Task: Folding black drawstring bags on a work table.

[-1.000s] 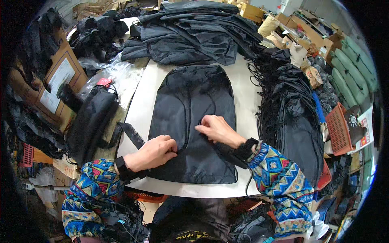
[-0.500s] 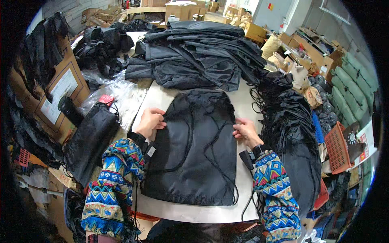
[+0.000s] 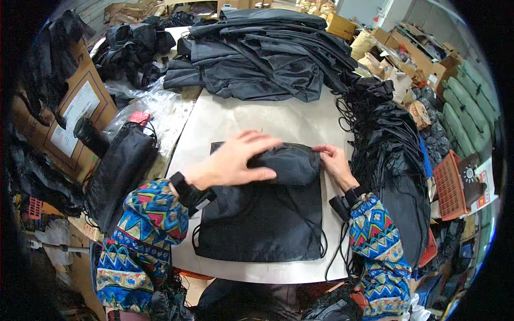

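Note:
A black drawstring bag point(image 3: 262, 224) lies flat in front of me, its far end folded over toward me into a flap. Thin black cords run across it and loop out at its near corners. Over the left part of the fold hovers my left hand point(image 3: 233, 160), fingers stretched out and thumb apart; whether it touches the cloth I cannot tell. At the fold's right corner my right hand point(image 3: 337, 165) pinches the edge of the bag between thumb and fingers. Both wrists wear dark bands below patterned sleeves.
The bag rests on a pale tabletop point(image 3: 257, 115). Behind it rises a heap of black bags point(image 3: 262, 59); more corded bags point(image 3: 385, 160) hang along the right edge. Left are a filled black bag point(image 3: 123, 166), clear plastic point(image 3: 155, 107) and a cardboard box point(image 3: 85, 101). An orange basket point(image 3: 450, 184) stands right.
The bag's far end has been folded down toward me. My left hand has left the bag's left edge and moved right over the fold; my right hand stays at the right edge.

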### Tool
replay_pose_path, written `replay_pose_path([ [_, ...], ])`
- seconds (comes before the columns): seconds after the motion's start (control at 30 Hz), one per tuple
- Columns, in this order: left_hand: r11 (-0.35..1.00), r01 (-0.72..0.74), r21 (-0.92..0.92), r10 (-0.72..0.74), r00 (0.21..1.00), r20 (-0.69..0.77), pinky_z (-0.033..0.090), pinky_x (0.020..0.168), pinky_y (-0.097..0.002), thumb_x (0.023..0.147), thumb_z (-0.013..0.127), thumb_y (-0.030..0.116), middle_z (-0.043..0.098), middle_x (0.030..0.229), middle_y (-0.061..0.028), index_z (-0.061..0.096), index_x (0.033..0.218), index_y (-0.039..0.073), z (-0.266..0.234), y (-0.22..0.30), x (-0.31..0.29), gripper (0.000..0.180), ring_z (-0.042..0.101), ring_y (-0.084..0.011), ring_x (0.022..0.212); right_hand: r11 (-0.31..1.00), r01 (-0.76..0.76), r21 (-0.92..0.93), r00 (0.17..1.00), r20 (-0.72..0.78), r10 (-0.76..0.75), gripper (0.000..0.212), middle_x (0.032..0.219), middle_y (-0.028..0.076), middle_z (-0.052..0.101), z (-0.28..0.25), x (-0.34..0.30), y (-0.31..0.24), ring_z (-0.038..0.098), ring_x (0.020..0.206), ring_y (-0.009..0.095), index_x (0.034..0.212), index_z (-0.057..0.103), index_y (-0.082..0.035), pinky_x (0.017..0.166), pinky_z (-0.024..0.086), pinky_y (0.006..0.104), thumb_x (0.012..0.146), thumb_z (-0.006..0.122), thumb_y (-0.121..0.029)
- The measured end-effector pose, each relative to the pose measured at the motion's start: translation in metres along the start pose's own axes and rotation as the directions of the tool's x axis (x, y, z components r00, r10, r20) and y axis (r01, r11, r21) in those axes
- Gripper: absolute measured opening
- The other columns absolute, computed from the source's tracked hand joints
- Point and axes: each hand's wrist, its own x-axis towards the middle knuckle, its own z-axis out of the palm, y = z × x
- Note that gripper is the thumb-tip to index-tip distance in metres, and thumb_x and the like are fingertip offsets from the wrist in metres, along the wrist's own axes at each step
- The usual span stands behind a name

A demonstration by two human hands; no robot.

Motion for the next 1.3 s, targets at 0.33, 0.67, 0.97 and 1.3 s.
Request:
replay_pose_path([
  [0.33,0.975,-0.109,0.195,0.071,0.979,0.191,0.042,0.097,-0.0405,0.087,0.062,0.022,0.047,0.135,-0.0119,0.052,0.133,0.02,0.047,0.006,-0.052,0.047,0.047,-0.0336,0.118,-0.183,0.887,-0.424,0.297,0.827,-0.477,0.038,0.11,0.004,0.058,-0.035,-0.131,-0.078,0.056,0.105,0.018,0.12,0.055,-0.011,0.088,0.047,0.0318,0.082,0.055,-0.016],
  [0.67,0.986,-0.086,0.145,0.026,0.928,0.371,0.037,0.103,-0.0479,0.087,0.063,0.025,0.042,0.143,-0.011,0.05,0.136,0.019,0.045,0.05,-0.078,0.051,0.037,-0.0327,0.132,0.868,0.496,0.017,0.737,0.52,-0.431,0.037,0.129,0.015,0.057,0.0,-0.167,-0.07,0.057,0.118,0.028,0.122,0.056,-0.002,0.099,0.045,0.0369,0.086,0.06,-0.01],
  [0.97,-0.355,0.163,-0.921,-0.418,0.853,0.312,0.038,0.107,-0.0407,0.091,0.04,0.065,0.05,0.137,-0.0154,0.043,0.137,-0.003,0.002,0.017,-0.137,0.082,0.051,-0.026,0.123,0.793,-0.515,0.325,0.847,0.332,0.415,0.028,0.105,0.005,0.067,0.01,-0.151,-0.057,0.062,0.087,0.014,0.115,0.061,-0.003,0.076,0.05,0.0277,0.096,0.055,-0.023],
  [1.3,0.735,0.678,0.017,-0.645,0.708,-0.288,0.049,0.062,-0.0458,0.093,0.059,0.027,0.059,0.066,-0.027,0.056,0.106,-0.007,0.043,0.028,-0.101,0.036,0.055,-0.0487,0.064,0.8,-0.406,0.441,0.897,0.025,0.441,0.033,0.096,0.008,0.062,0.037,-0.144,-0.025,0.054,0.089,0.014,0.104,0.059,0.007,0.079,0.045,0.0319,0.098,0.051,-0.025],
])
